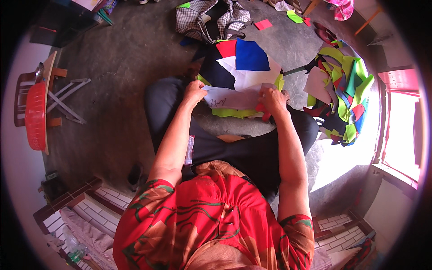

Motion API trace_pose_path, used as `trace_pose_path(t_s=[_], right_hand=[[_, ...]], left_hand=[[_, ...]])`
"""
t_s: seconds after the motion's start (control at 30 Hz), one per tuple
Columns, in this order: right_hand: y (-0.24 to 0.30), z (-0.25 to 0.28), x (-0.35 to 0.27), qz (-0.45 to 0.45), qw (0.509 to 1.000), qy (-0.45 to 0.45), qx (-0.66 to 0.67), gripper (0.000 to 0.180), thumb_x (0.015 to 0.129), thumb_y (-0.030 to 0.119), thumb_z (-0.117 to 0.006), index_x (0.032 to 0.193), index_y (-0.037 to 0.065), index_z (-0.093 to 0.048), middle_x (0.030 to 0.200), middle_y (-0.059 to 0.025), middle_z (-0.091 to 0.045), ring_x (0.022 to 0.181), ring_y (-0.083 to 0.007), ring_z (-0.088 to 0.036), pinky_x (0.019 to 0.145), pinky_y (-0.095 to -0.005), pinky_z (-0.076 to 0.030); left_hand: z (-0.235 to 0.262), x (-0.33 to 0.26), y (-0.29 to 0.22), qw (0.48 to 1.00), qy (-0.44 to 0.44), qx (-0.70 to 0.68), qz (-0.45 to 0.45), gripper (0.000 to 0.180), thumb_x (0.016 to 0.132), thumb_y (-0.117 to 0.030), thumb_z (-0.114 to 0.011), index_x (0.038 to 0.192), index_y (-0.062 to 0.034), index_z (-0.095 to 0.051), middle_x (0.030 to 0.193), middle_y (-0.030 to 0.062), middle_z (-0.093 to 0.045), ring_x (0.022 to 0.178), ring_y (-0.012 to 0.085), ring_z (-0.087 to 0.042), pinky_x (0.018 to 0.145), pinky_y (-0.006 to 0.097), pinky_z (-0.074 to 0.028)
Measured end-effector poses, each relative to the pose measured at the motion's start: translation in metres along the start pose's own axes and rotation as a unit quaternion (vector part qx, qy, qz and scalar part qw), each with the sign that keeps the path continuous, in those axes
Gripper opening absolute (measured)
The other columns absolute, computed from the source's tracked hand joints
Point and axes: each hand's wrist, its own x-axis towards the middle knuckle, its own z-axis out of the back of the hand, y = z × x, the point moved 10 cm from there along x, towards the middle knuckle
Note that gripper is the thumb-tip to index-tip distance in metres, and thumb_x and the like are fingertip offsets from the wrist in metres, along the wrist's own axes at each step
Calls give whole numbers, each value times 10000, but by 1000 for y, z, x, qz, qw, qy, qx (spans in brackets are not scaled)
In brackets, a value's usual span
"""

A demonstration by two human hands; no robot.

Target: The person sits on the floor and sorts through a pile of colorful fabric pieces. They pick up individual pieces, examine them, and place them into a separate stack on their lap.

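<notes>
Between my crossed legs and a spread of cloth on the floor, a pale grey cloth piece [235, 100] with handwriting on it is held out flat. My left hand [194, 93] pinches its left end; my right hand [272, 100] is closed on its right end. Something red [265, 115] shows just below my right fingers, too little of it to name. A lime-green cloth piece [234, 113] peeks out under the grey one. Just beyond lie a white cloth piece [256, 79], a blue one [252, 55], a red one [226, 48] and a black one [216, 69].
A tall heap of mixed cloth scraps [344, 90] rises on the right by a bright doorway. Ahead lies a checked bag [211, 20], with a loose red scrap [263, 24] beside it. A red plastic basin [36, 116] and a folding stand [67, 96] are at the left.
</notes>
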Motion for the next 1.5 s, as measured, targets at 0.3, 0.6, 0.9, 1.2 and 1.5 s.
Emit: trace_pose_path(t_s=[0.3,0.6,0.9,1.2,1.5], right_hand=[[8,-21,-5,58,986,105,119,279,687,209,-699,929,71,-675,842,-133,-672,778,-266,-660,705,-365,-513],[1,24,-5,-31,861,-23,508,212,814,99,-644,1019,53,-611,810,-68,-653,672,-149,-623,591,-267,-501],[22,34,-4,48,657,-9,752,193,892,22,-565,1084,43,-555,963,-76,-627,811,-141,-623,700,-256,-525],[20,49,-9,76,661,-18,747,219,868,-14,-570,1077,51,-582,969,-54,-631,849,-123,-606,760,-258,-505],[-9,86,-18,93,686,-177,699,192,859,-42,-547,1028,32,-599,955,-23,-635,895,-105,-590,823,-234,-459]], left_hand=[[14,-2,-10,983,-75,164,-35,309,695,-27,-626,1001,-66,-607,988,159,-662,959,319,-630,832,390,-492],[28,-16,-31,963,-154,210,-70,435,739,-56,-625,1150,-103,-491,1146,146,-569,1068,338,-555,876,417,-465],[-1,-58,-100,916,-174,110,-343,353,713,-36,-677,1037,-100,-551,990,124,-578,903,319,-587,764,391,-481],[-53,-95,-144,890,-21,30,-454,430,676,-81,-740,1078,-71,-588,1014,102,-583,891,243,-597,794,326,-487],[-90,-87,-114,852,9,239,-465,549,634,-164,-774,1137,-100,-565,1273,124,-473,1238,316,-403,988,428,-352]])
